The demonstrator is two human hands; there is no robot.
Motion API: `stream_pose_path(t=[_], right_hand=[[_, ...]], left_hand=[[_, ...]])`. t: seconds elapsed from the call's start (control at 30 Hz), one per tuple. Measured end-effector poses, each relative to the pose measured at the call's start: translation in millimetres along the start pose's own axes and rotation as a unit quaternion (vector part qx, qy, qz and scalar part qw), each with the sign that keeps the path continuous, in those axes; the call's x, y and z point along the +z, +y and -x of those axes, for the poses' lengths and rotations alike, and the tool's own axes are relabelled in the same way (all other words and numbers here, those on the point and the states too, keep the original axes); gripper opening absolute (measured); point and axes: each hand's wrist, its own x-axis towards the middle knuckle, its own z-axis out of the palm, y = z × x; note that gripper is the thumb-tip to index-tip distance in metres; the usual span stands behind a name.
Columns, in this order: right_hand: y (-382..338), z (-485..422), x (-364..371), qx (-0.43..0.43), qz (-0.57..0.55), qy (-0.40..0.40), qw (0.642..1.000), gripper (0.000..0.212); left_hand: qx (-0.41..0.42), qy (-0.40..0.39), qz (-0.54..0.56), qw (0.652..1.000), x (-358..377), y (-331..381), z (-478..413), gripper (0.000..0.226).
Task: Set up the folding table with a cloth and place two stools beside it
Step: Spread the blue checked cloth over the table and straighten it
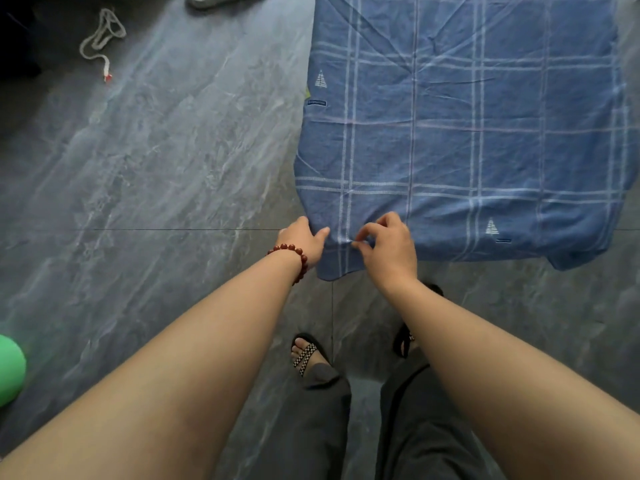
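Observation:
A blue checked cloth (460,133) with white stitched lines lies spread over the folding table, which it hides almost wholly; its near edge hangs down over the front. My left hand (304,239), with a red bead bracelet on the wrist, holds the cloth's near left corner with its fingers tucked behind the fabric. My right hand (389,245) pinches a small fold of the hanging edge between thumb and fingertips, just to the right of the left hand. No stool is clearly in view.
Dark grey marbled floor tiles (156,174) stretch to the left. A grey cord (100,36) lies at the far left, and a light shoe (214,0) at the top edge. A green rounded object (10,368) sits at the left edge. My sandalled feet (308,355) stand below the table.

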Motion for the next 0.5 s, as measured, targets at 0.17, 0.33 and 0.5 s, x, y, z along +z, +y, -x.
stream_pose_path(t=[0.17,0.33,0.5], right_hand=[[2,6,0,0.014,-0.077,-0.002,0.997,0.007],[2,17,-2,0.032,-0.037,-0.046,0.998,0.010],[-3,21,-4,0.098,0.071,-0.100,0.988,0.018]], left_hand=[[0.019,0.068,0.007,0.997,-5,-5,4,0.033],[0.038,0.019,-0.045,0.998,-9,-12,14,0.023],[0.078,0.011,-0.049,0.996,-6,-6,31,0.023]])
